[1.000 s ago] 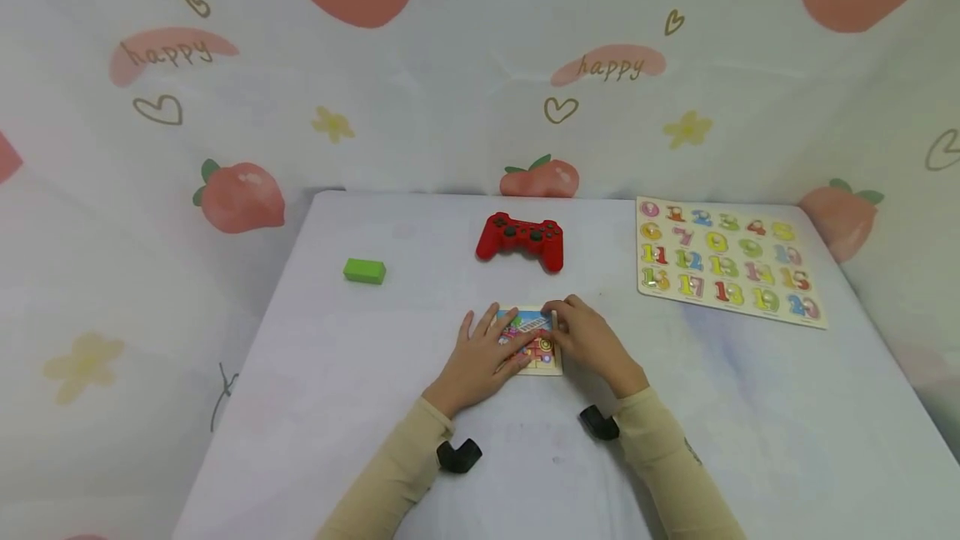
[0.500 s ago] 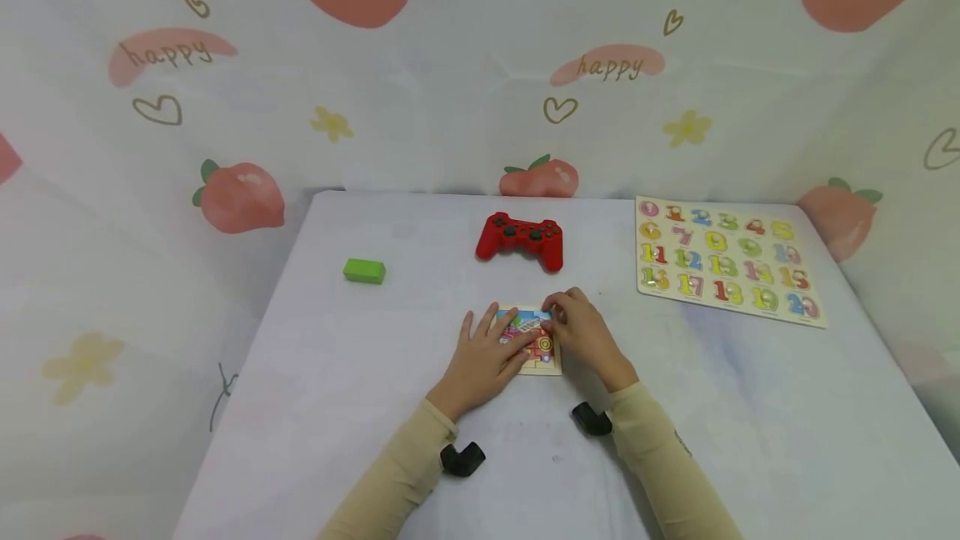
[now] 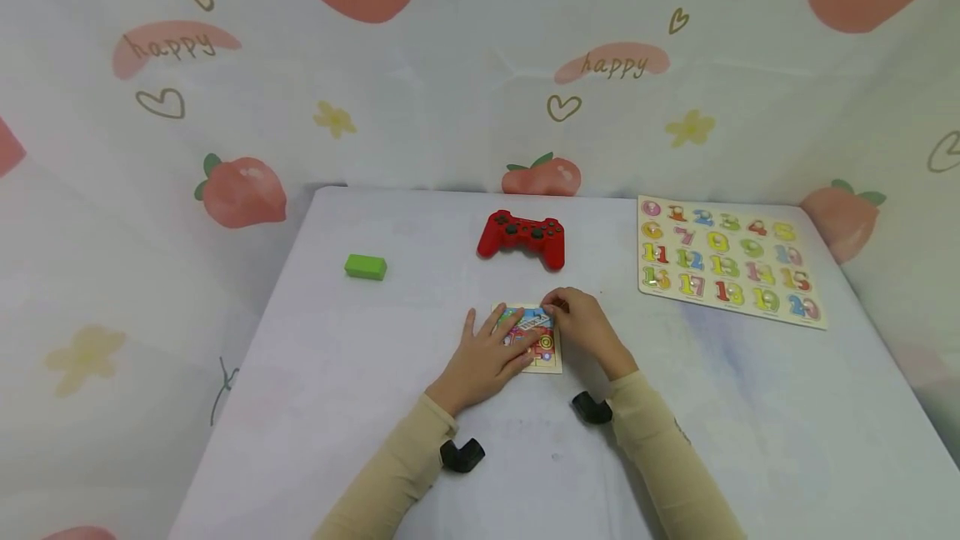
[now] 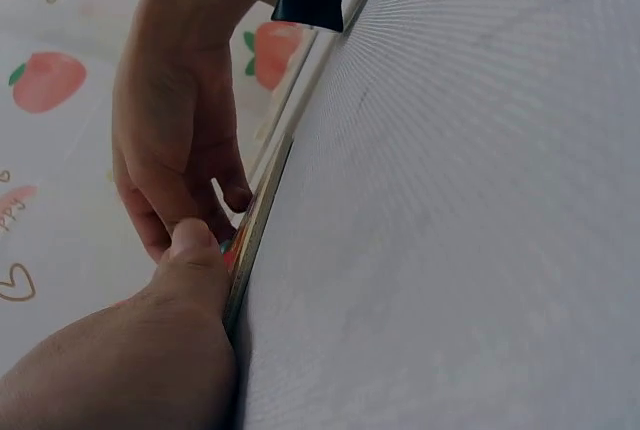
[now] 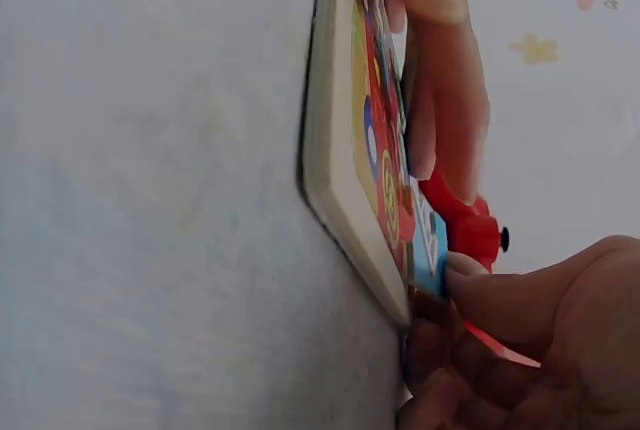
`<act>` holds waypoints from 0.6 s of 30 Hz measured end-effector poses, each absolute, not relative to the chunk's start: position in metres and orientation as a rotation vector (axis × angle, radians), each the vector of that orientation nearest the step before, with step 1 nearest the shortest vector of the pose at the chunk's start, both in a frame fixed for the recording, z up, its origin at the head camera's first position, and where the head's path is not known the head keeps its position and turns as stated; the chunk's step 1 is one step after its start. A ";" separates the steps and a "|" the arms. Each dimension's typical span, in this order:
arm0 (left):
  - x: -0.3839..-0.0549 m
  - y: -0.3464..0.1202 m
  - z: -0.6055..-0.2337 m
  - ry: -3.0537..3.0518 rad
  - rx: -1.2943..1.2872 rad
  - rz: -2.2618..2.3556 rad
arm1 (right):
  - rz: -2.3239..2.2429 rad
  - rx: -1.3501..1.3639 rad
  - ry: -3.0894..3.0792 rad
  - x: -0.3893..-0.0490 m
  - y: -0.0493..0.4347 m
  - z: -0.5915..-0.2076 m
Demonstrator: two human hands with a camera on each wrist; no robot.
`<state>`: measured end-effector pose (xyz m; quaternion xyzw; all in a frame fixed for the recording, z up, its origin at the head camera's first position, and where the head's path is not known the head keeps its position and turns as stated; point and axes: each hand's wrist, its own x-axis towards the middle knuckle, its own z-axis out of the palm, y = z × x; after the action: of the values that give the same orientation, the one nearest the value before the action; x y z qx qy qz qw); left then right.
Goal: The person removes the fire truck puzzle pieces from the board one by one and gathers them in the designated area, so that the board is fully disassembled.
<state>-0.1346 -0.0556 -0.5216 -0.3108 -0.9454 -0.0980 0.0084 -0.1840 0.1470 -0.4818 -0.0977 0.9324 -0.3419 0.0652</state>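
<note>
A small wooden jigsaw puzzle [image 3: 556,363] with a red fire-truck picture and a pale frame lies on the table before the person. The left hand [image 3: 476,367] rests across its left part, fingers spread over the picture and partly hiding it. At the far right corner, the right hand [image 3: 588,327] pinches a blue puzzle piece [image 5: 428,255]. In the right wrist view the thumb presses on the blue surface, with the other fingers curled at the board's edge. The left wrist view shows the left thumb [image 4: 190,250] at the puzzle's near side.
A red game controller [image 3: 521,238] lies beyond the puzzle. Toward the back left sits a green block [image 3: 366,267], and a wooden number puzzle board [image 3: 720,261] lies at the back right. A patterned cloth hangs behind the white table [image 3: 420,223].
The right hand and forearm have shifted slightly left, its fingers staying at the puzzle's far right corner. A pale edge raised there a second ago no longer shows. The left hand stays on the puzzle.
</note>
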 end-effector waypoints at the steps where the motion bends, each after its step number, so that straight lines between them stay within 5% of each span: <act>1: -0.135 -0.056 -0.522 -2.952 -0.984 -0.297 | -1.031 -0.290 2.807 -0.185 0.147 -0.482; 10: -0.135 -0.056 -0.523 -2.938 -0.978 -0.323 | -1.044 -0.221 2.735 -0.190 0.161 -0.468; 18: -0.136 -0.056 -0.522 -2.944 -0.969 -0.354 | -0.959 -0.271 2.719 -0.188 0.224 -0.459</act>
<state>-0.1356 -0.0556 -0.5215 -0.3106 -0.9437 -0.1135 0.0111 -0.1880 0.2237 -0.4587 -0.0930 0.9318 -0.3286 0.1225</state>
